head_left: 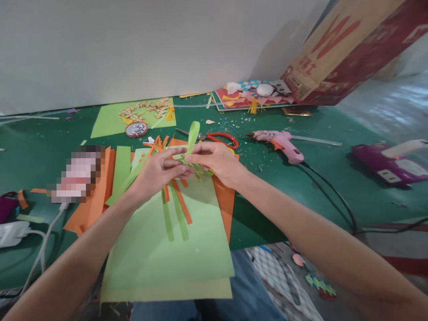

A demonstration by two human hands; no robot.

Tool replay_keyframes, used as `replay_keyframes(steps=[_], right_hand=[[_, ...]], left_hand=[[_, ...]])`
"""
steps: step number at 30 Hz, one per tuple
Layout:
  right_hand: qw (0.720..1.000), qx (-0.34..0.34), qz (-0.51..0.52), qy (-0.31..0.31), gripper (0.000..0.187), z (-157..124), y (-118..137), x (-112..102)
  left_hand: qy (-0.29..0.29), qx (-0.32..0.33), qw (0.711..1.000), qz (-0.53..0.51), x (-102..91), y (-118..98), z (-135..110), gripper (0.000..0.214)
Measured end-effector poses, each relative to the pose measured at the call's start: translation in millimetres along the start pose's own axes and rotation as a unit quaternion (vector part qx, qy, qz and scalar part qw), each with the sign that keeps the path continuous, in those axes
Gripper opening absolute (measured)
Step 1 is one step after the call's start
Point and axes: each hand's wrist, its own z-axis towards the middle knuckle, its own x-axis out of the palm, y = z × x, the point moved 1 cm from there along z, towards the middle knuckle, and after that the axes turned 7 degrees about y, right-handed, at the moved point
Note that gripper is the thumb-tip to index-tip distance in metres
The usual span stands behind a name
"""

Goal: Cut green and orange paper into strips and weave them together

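Observation:
A light green paper strip (193, 133) stands up in a loop between my hands. My right hand (219, 161) pinches it at the base between thumb and fingertips. My left hand (163, 167) is closed beside it, its fingers meeting the right ones around the lower part of the strip, which is partly hidden. Below lie loose orange strips (182, 203) and green strips (169, 218) on light green paper sheets (170, 258), which overhang the table's near edge. Just behind my right hand lie red-handled scissors (225, 138).
On the green table (321, 187) are a pink glue gun (282, 145), a purple power strip (389, 165), a blurred-out phone (78, 174) on a cable, orange paper (95, 200), a small round dish (136, 129) and a woven paper piece (150, 108). A cardboard box (344, 49) leans at the right.

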Motion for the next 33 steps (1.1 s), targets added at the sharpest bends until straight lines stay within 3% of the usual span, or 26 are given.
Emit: replay_keyframes(steps=[4,13,21,26,33], right_hand=[[0.999,-0.010,-0.039,0.031,0.028,-0.6,1.5,1.3],[1.000,-0.002,0.002,0.031,0.032,-1.1,1.9,2.7],[1.000,0.001,0.004,0.015,0.029,-0.4,0.8,0.6],[1.000,0.017,0.019,0.018,0.028,0.1,4.3,-0.2],[0.999,0.023,0.027,0.021,0.028,-1.9,11.8,-1.0]], left_hand=[[-0.001,0.003,1.000,0.006,-0.2,-1.3,-0.2,0.063],[0.011,0.014,1.000,-0.004,-0.1,0.5,-0.9,0.061],[0.040,0.045,0.996,-0.067,-3.1,8.6,2.9,0.051],[0.048,0.028,0.993,-0.104,-3.3,6.6,4.6,0.044],[0.002,0.018,0.999,-0.029,1.5,-9.6,9.9,0.032]])
